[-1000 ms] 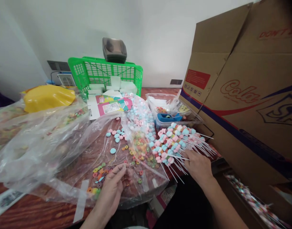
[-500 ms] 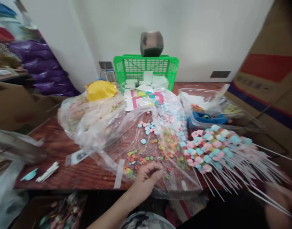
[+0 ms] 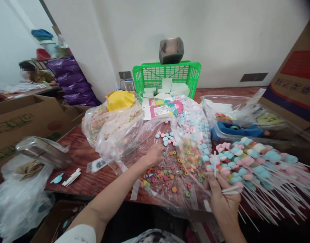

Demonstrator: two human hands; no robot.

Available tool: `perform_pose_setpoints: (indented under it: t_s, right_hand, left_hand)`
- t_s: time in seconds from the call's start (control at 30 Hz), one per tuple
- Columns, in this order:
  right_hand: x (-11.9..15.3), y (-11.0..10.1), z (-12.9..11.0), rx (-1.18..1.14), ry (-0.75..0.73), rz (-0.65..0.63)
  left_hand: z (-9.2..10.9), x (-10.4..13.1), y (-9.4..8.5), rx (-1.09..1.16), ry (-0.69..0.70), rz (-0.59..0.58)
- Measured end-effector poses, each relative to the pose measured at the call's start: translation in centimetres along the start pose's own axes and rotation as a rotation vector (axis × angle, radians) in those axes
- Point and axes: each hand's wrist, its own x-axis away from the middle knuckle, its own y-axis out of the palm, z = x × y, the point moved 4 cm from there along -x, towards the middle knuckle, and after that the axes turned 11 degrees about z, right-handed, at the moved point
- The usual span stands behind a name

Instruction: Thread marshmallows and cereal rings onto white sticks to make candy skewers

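Note:
My left hand [image 3: 155,156] reaches over the clear plastic sheet with its fingers closed around a blue marshmallow [image 3: 164,154], of which only an edge shows. Just beyond it lie small pink and blue marshmallows [image 3: 169,138]. Colourful cereal rings [image 3: 167,175] are scattered nearer the front. My right hand [image 3: 224,199] grips several white sticks [image 3: 232,191] near the sheet's right side, one of them pointing upward. Beside that hand is a heap of marshmallow skewers [image 3: 248,158], threaded with pink and blue marshmallows and coloured rings, their bare sticks toward the front right.
Bags of cereal rings [image 3: 101,121] and marshmallows [image 3: 195,114] flank the sheet. Behind them stands a green basket [image 3: 167,71]. A blue tape dispenser [image 3: 239,130] sits in a clear tub at right. A steel flask [image 3: 43,152] lies left; a person [image 3: 34,72] sits far left.
My left hand has gone from the cereal rings to the lone blue marshmallow farther back. My right hand has come in from the lower right with white sticks. The view has shifted left.

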Motion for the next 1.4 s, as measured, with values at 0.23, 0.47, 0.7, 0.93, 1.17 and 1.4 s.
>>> perform_pose_setpoints:
  t_s: [0.23,0.47,0.7,0.93,1.17,1.4]
  right_hand:
    - [2.2,1.2,1.4,0.205,-0.638,-0.148]
    - [2.3,1.6,-0.6,0.450,-0.649,-0.221]
    - [-1.1,-2.8,-0.3,0.845,-0.355,-0.354]
    - [-0.4,-2.2,1.1,1.056,-0.250,-0.545]
    - [-0.3,-5.0,3.2,1.044,-0.247,-0.259]
    - [0.9,-3.6,3.8,1.078,-0.272,-0.231]
  left_hand:
    - [-1.6,-2.3,0.3,-0.137,0.025,0.022]
    - [-1.5,-2.0,0.6,-0.141,0.044,-0.030]
    - [-2.1,-0.5,-1.1,-0.058,-0.060,0.009]
    - [-1.9,1.5,-1.3,0.328,-0.401,0.001]
    - [-1.8,1.1,-1.2,0.467,-0.455,0.066]
    - [-2.2,-1.3,0.6,0.296,-0.290,0.050]
